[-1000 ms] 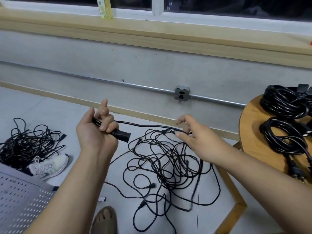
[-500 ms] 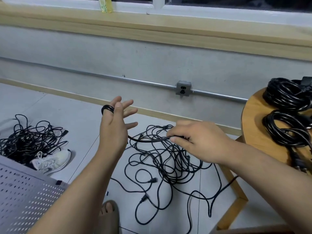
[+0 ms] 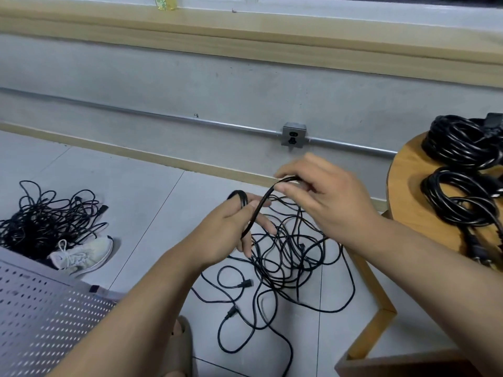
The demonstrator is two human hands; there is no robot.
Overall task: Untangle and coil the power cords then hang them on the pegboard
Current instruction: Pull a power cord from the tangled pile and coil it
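Coiling just starting: left hand [image 3: 231, 232] holds one cord [image 3: 261, 208] looped round it, right hand [image 3: 326, 202] pinches it mid-frame above floor tangle [image 3: 285, 268]; second tangle [image 3: 46, 221] left, finished coils [image 3: 462, 197] on table [image 3: 402, 186] right, none on pegboard [image 3: 40, 308] lower left.

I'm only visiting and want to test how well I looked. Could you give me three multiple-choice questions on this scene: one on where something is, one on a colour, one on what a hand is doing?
1. Where do the coiled cords lie?
A. in a drawer
B. on the round wooden table
C. on a chair

2. What colour is the shoe beside the left pile of cords?
A. red
B. black
C. white

3. What is the right hand doing?
A. pinching a cord
B. lying flat on the floor
C. curled and empty

Answers:
1 B, the black coils rest on the tabletop at the right.
2 C, its upper and laces are white.
3 A, thumb and fingers close on the cord that runs to the left hand.
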